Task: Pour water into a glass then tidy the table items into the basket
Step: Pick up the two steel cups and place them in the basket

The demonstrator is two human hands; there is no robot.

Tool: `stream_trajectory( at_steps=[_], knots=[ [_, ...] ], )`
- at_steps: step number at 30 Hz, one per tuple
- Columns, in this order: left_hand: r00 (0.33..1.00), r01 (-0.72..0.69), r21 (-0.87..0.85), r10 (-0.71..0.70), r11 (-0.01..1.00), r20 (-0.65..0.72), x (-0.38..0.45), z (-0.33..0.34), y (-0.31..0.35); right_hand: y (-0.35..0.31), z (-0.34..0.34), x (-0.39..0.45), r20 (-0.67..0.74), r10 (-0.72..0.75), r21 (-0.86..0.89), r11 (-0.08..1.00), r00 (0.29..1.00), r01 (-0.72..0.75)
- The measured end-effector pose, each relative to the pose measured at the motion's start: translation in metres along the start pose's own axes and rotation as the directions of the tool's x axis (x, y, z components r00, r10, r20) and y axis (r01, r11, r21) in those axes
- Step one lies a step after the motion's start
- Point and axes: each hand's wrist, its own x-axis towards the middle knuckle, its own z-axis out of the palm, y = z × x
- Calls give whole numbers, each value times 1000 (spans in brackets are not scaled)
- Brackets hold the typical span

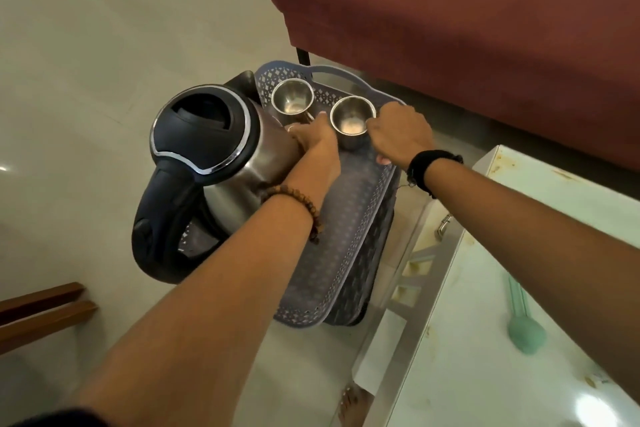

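Observation:
A grey perforated plastic basket point(349, 253) stands on the floor beside the table. In its left side sits a steel electric kettle point(221, 149) with a black lid and handle. Two steel cups stand at the far end, both looking empty. My left hand point(313, 142) lies against the kettle's side, its fingers curled around the base of the left cup point(292, 99). My right hand point(398, 135) reaches over the basket's right rim. Its fingertips are on the right cup point(352, 118) and its thumb is lower beside that cup.
A maroon upholstered seat point(467, 28) on a dark leg stands just behind the basket. A white glass-topped table point(519, 305) is at the right with a green utensil point(524, 329) on it. Wooden bars point(41, 312) are at the lower left. A bare foot point(349, 406) shows below.

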Motion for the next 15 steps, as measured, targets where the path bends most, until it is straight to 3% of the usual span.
stream_trajectory(
  at_steps=[2, 4, 6, 7, 9, 12, 15],
  knots=[
    [996, -67, 12, 66, 998, 55, -20, -1, -6, 4, 0, -18, -121, -36, 67, 997, 992, 45],
    [942, -328, 54, 322, 943, 92, -48, -6, -24, 16, -1, -45, -258, -67, 162, 980, 964, 111],
    [776, -627, 8, 623, 779, 102, -86, -13, -42, 34, 0, -80, -347, -24, 305, 942, 938, 137],
    [708, -697, -9, 691, 717, 144, -109, -11, -56, 49, -1, -101, -362, 38, 390, 913, 932, 115],
    [635, -749, 10, 714, 662, 293, -153, -9, -92, 85, -2, -144, -340, 183, 529, 848, 923, 27],
    [614, -727, 84, 590, 682, 523, -213, -6, -157, 155, -5, -207, -265, 352, 581, 801, 898, -143],
    [460, -816, 147, 474, 560, 751, -262, -2, -211, 228, -17, -263, -239, 438, 552, 796, 866, -250]
  ],
)
